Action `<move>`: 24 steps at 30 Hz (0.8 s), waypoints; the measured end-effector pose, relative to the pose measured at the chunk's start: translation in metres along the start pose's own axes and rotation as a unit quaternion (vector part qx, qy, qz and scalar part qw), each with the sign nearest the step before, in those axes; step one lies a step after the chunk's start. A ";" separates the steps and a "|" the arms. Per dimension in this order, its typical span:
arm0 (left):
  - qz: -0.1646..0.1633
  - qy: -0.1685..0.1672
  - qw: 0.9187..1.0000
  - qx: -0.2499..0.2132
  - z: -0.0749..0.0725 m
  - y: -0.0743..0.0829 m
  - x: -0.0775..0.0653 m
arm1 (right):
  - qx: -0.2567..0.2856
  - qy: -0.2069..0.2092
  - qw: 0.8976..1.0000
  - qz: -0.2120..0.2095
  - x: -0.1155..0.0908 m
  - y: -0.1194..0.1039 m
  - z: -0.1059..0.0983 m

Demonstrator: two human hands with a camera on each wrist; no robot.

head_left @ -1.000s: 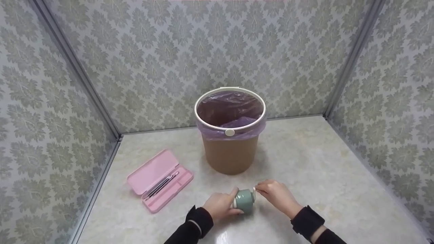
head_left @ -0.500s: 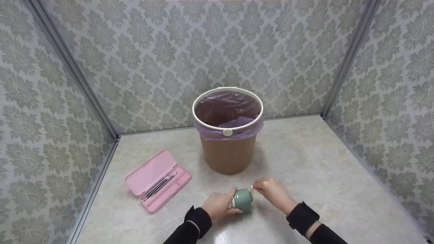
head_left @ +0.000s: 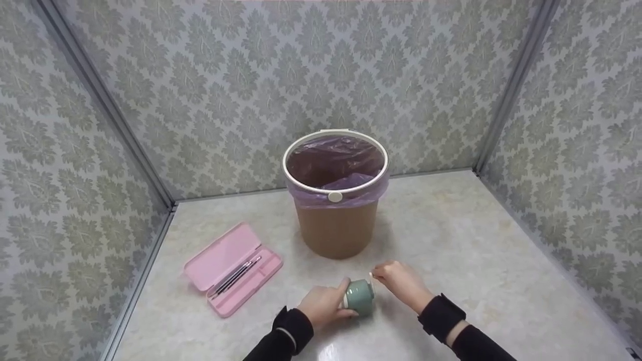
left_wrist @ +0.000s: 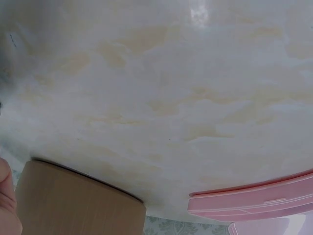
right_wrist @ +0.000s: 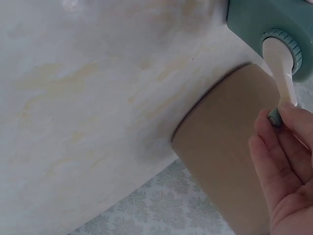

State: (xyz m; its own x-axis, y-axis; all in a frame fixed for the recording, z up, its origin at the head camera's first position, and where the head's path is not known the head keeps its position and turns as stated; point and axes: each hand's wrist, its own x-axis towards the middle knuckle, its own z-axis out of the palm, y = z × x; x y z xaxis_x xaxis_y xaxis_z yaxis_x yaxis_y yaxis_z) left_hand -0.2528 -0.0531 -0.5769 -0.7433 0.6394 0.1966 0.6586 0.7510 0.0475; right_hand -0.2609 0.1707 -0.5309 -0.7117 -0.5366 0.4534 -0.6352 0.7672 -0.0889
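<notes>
In the head view my left hand (head_left: 323,304) grips a small green hand-crank pencil sharpener (head_left: 359,296) low over the table, its thumb over the near top and fingers below. The sharpener lies on its side, crank end to the right. My right hand (head_left: 401,283) pinches the small green knob (right_wrist: 275,117) at the end of the white crank handle (right_wrist: 279,61) between thumb and fingertip. In the right wrist view the crank hangs downward from a ribbed green collar (right_wrist: 296,46). Only an edge of a hand (left_wrist: 7,203) shows in the left wrist view.
A brown trash can (head_left: 337,228) with a cream rim and purple liner (head_left: 346,200) stands behind the hands. An open pink pencil case (head_left: 223,258) holding several dark patterned pencils (head_left: 235,276) lies to the left. Patterned panels (head_left: 321,75) close in the marbled table (head_left: 441,225).
My right hand has shifted slightly up and to the left, and the crank has turned with it. The left hand keeps its hold on the sharpener. The head view has moved a little.
</notes>
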 end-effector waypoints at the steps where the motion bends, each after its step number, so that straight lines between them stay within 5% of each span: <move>1: 0.001 0.003 1.000 0.003 0.000 0.000 0.000 | -0.005 -0.002 1.000 -0.001 0.001 0.000 0.002; 10: 0.007 0.017 1.000 0.010 0.000 0.004 -0.001 | -0.010 -0.048 0.999 0.001 0.000 0.007 0.023; 24: -0.001 0.013 1.000 0.006 -0.001 -0.002 -0.004 | 0.085 -0.062 0.992 0.064 -0.029 0.000 0.043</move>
State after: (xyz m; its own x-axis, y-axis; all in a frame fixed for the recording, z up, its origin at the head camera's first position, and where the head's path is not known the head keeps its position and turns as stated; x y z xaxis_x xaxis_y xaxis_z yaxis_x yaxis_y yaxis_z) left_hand -0.2509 -0.0573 -0.5767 -0.7407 0.6341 0.2218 0.6563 0.7536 0.0370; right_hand -0.2536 0.1713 -0.5825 -0.8147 -0.4851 0.3177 -0.5709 0.7670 -0.2928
